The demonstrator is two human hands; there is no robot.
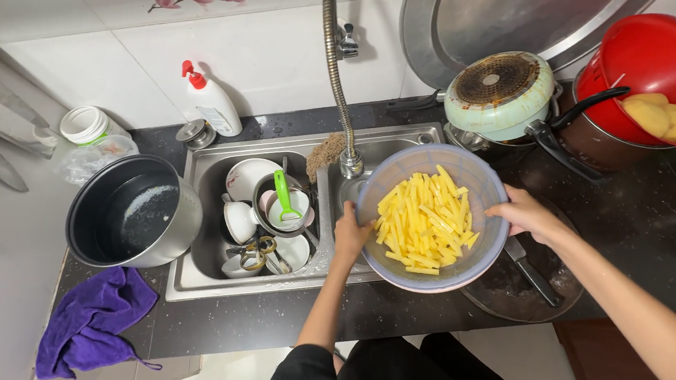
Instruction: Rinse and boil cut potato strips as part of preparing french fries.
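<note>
A pale lilac colander full of yellow potato sticks is held over the right basin of the steel sink. My left hand grips its left rim and my right hand grips its right rim. The flexible tap stands just behind the colander's far left edge.
The left basin holds bowls, cups, scissors and a green peeler. A dark pot and a purple cloth sit left of the sink. To the right are a knife on a dark board, stacked pans and a red colander with peeled potatoes.
</note>
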